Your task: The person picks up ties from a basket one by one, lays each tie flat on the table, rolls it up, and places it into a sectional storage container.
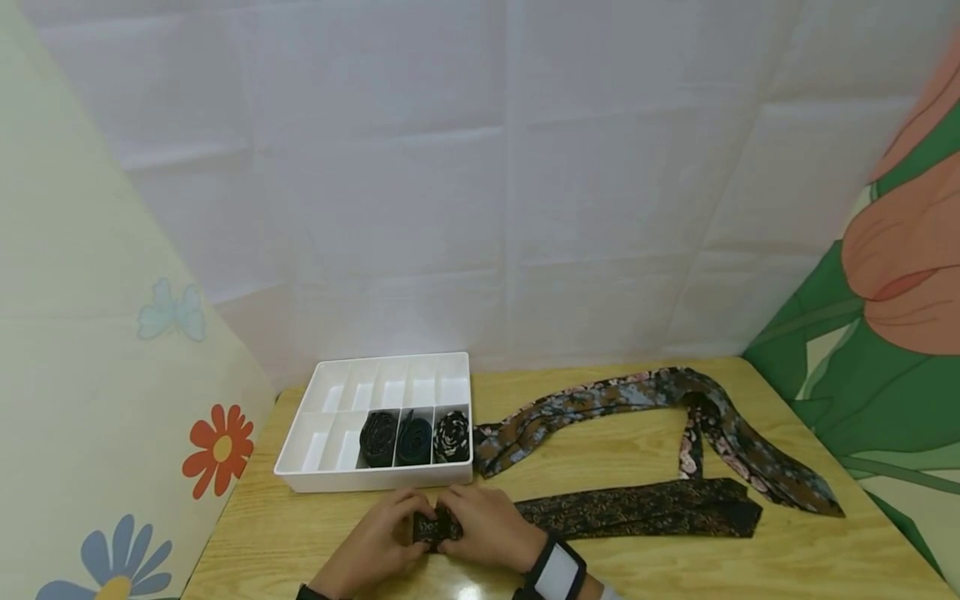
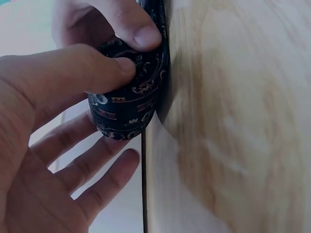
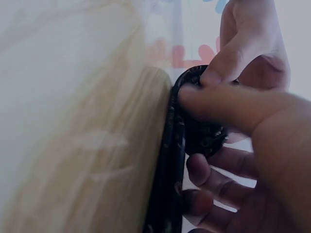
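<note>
A dark patterned necktie (image 1: pixel 637 510) lies along the table's front, its left end wound into a roll (image 2: pixel 129 109). My left hand (image 1: pixel 382 537) holds the roll from the left, thumb pressed on its coiled side. From the right, my right hand (image 1: pixel 487 525) grips the same roll, with its thumb on the coil too. In the right wrist view the flat unrolled length of the necktie runs from the roll along the tabletop below my right hand (image 3: pixel 233 111). Fingers cover part of the roll in every view.
Behind the hands stands a white divided tray (image 1: pixel 375 479) with three rolled neckties (image 1: pixel 415 440) in its front compartments. A brown and blue floral necktie (image 1: pixel 600 406) lies bent across the wooden table (image 1: pixel 810 567) at the right. Light cloth hangs behind the table.
</note>
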